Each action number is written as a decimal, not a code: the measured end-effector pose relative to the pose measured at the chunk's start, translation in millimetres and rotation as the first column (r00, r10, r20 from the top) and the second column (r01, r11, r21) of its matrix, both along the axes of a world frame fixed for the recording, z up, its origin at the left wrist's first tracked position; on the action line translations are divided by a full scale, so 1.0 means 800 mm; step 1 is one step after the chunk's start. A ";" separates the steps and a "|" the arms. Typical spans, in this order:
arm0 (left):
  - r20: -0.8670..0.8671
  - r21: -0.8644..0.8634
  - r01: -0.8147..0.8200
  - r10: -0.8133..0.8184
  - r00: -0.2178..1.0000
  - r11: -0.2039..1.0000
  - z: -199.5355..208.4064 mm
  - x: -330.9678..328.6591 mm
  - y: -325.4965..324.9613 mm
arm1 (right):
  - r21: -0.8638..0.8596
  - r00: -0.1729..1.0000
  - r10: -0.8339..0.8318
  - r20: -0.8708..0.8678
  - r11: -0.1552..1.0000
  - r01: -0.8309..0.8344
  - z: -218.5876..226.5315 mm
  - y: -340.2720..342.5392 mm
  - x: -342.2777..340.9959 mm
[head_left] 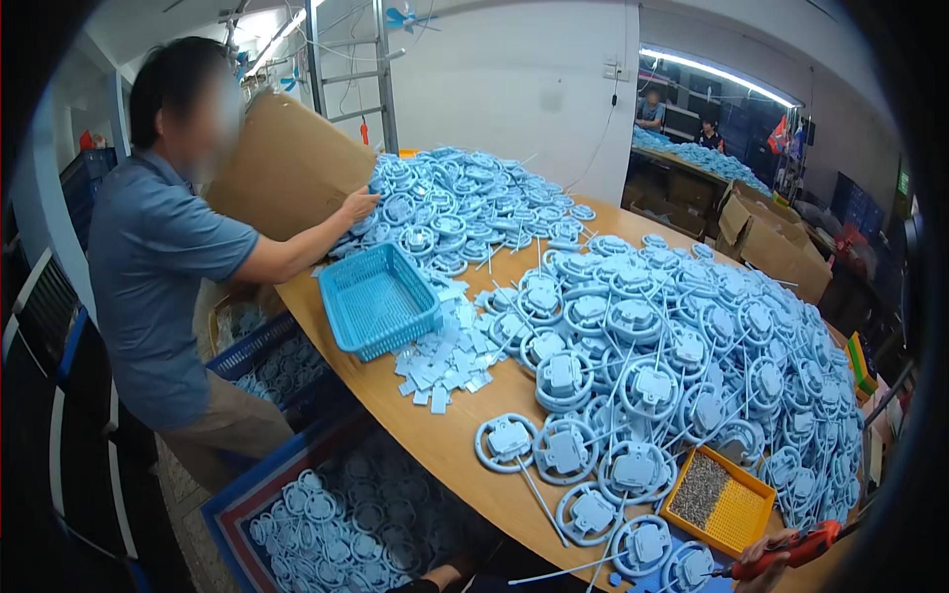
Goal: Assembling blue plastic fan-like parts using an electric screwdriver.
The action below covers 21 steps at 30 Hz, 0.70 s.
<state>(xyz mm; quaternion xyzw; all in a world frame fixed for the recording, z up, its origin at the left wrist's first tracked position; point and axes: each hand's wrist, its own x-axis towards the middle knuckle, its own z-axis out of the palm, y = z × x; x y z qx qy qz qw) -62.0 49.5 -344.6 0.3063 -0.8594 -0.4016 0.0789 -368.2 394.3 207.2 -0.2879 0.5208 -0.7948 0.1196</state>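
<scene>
At the lower right edge, my right hand (769, 570) is closed around a red power screwdriver (806, 549). Its bit points left and reaches a light-blue ring-shaped plastic part (686, 567) at the table's near edge. Only a bit of my left hand or forearm (450, 572) shows at the bottom, beside a dark sleeve; its fingers are hidden. Near the screwdriver, a yellow tray (746, 509) holds a pile of small screws (700, 486). More ring parts, several with thin rods, lie close by, one ring (641, 545) right beside the worked one.
A large heap of ring parts (672, 326) covers the table's right side; another heap (455, 193) lies behind. A blue basket (381, 331) stands by flat light-blue pieces (450, 346). At left, a co-worker (163, 267) leans over beside a cardboard box (287, 163). A crate (247, 504) with rings stands below.
</scene>
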 end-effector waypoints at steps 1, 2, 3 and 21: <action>0.002 -0.010 -0.004 0.004 1.000 1.000 0.009 -0.005 -0.013 | -0.001 1.000 0.022 0.006 1.000 -0.022 0.003 -0.003 0.001; 0.006 -0.020 -0.012 0.012 1.000 1.000 0.019 -0.010 -0.024 | -0.010 1.000 0.023 -0.002 1.000 -0.023 0.002 -0.008 0.001; 0.007 -0.026 -0.011 0.012 1.000 1.000 0.027 -0.018 -0.033 | -0.006 1.000 0.008 -0.007 1.000 -0.008 0.002 -0.010 0.001; 0.083 -0.246 -0.214 0.241 0.967 0.945 0.221 -0.067 -0.160 | -0.208 0.988 0.093 -0.126 0.971 -0.118 -0.037 -0.113 -0.064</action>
